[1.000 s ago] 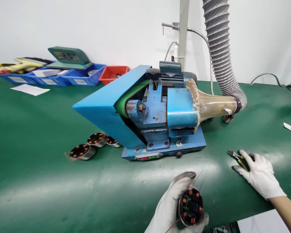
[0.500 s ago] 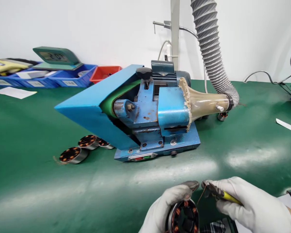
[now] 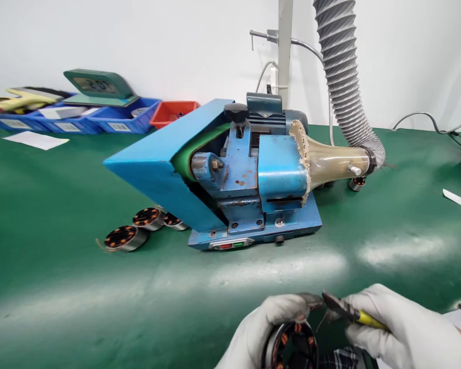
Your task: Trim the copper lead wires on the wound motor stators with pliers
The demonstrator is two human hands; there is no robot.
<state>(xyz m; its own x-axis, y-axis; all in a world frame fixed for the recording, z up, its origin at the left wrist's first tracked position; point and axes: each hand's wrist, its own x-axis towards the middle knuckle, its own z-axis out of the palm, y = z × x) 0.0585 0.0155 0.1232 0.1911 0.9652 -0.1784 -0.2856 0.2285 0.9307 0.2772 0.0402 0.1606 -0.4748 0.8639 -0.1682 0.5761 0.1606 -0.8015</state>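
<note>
In a white glove with darkened fingertips, my left hand (image 3: 253, 328) is wrapped round a motor stator (image 3: 271, 348), a metal ring with copper windings and a black inside. My right hand (image 3: 392, 323), gloved too, grips yellow-handled pliers (image 3: 369, 320) whose dark jaws point left, close to my left thumb. A thin copper wire (image 3: 321, 322) rises from the stator toward the jaws. Whether the jaws are closed on it I cannot tell. The stator's lower part is cut off by the frame edge.
A blue belt sanding machine (image 3: 230, 179) stands mid-table, its nozzle joined to a grey hose (image 3: 340, 66). Several stators (image 3: 125, 238) lie left of it, and one small stator (image 3: 357, 184) lies behind the nozzle. Blue bins (image 3: 126, 120), a red bin (image 3: 172, 114) and a clock (image 3: 100, 84) line the back.
The view has shifted slightly, so the machine appears further right. The plier jaws and my left thumb are now closer together, near the wire.
</note>
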